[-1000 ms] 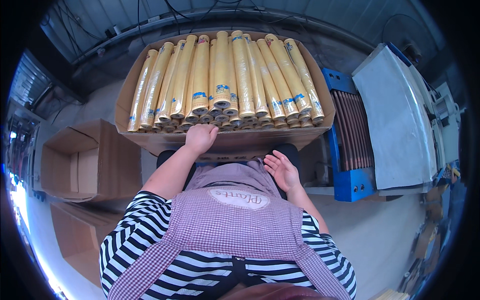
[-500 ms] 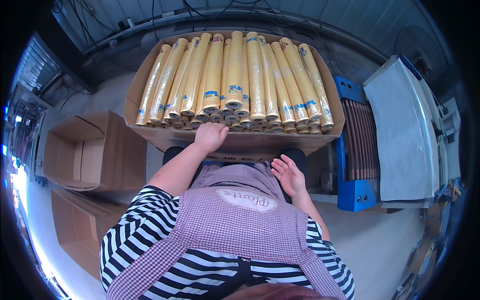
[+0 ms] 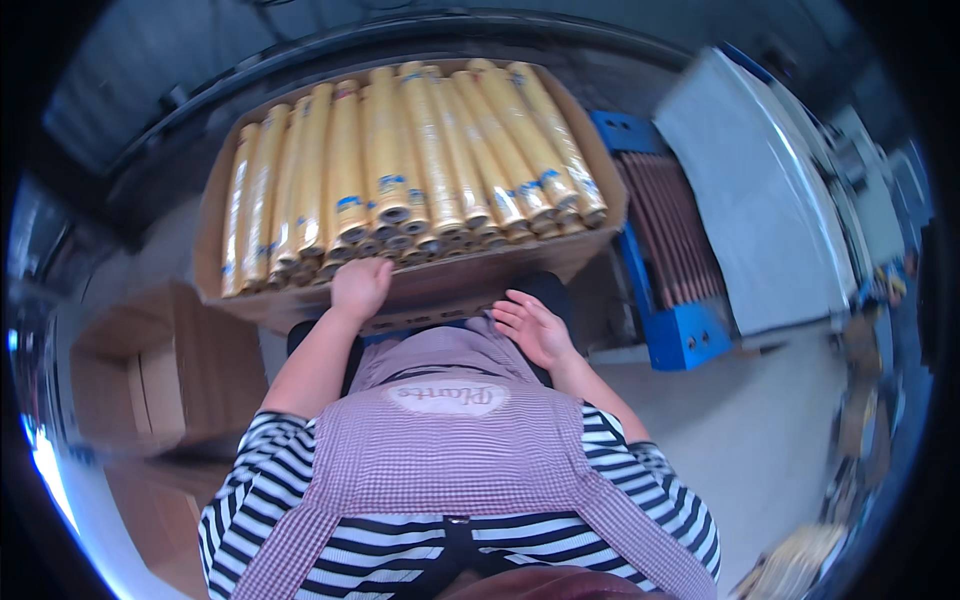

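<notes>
In front of me is a large cardboard box (image 3: 480,275) filled with yellow rolls (image 3: 400,150). The rolls are wrapped in clear film, carry blue marks and lie in layers with their hollow ends toward me. My left hand (image 3: 362,288) is closed at the top of the box's near wall, its curled fingers on the rim just below the roll ends. My right hand (image 3: 535,328) is held above my lap, near the apron (image 3: 450,440), with the palm turned inward and fingers apart. It holds nothing.
To the left stands an open cardboard box (image 3: 190,370), with another box (image 3: 150,500) below it. A blue metal frame (image 3: 690,340) with brown ribs is at the right, beside a large pale sheet (image 3: 755,200). A yellowish stack (image 3: 800,565) shows at lower right.
The whole view has turned, so the box and rolls appear further left and tilted. My left hand stays at the box rim; my right stays open over my lap.
</notes>
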A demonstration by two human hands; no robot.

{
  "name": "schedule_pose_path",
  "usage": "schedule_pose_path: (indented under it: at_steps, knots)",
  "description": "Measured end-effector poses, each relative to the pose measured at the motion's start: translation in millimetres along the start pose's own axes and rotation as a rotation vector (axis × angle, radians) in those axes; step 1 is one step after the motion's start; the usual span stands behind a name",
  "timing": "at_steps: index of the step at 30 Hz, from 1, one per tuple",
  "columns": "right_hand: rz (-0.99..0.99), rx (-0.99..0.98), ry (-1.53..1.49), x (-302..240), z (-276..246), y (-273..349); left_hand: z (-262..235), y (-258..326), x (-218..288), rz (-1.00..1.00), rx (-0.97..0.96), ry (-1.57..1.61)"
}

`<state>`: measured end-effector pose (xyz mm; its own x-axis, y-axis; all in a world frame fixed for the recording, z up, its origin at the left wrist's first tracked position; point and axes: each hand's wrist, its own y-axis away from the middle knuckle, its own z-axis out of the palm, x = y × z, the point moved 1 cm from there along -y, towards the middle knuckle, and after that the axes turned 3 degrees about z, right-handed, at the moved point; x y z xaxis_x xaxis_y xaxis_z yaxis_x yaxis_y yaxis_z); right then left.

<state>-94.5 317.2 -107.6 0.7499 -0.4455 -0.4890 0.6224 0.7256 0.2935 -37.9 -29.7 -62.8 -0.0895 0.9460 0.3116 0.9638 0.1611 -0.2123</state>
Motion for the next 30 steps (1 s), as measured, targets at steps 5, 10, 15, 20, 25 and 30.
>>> schedule_pose_path:
  at_steps: [5, 10, 15, 20, 25, 30]
  knots:
    - [0.021, 0.030, -0.010, -0.8, 1.3, -2.4, -3.2, 1.1, 0.8, -0.012, -0.009, 0.019]
    - [0.006, 0.051, -0.015, -3.1, 2.5, 1.1, -2.0, -3.2, 2.3, -0.001, -0.048, 0.026]
    - [0.003, 0.050, -0.014, -3.2, 2.1, 1.8, -1.3, -3.5, 3.1, 0.017, -0.039, 0.011]
    - [0.007, 0.043, -0.004, -3.4, 2.0, -1.6, -1.3, -1.3, 3.7, 0.018, -0.007, 0.015]
    - [0.017, 0.042, -0.015, -2.0, 3.5, -1.3, -0.2, 0.5, 2.0, 0.017, -0.008, 0.026]
    - [0.008, 0.047, -0.016, -3.8, 4.9, 2.2, 0.6, -2.1, 1.6, 0.032, -0.004, 0.005]
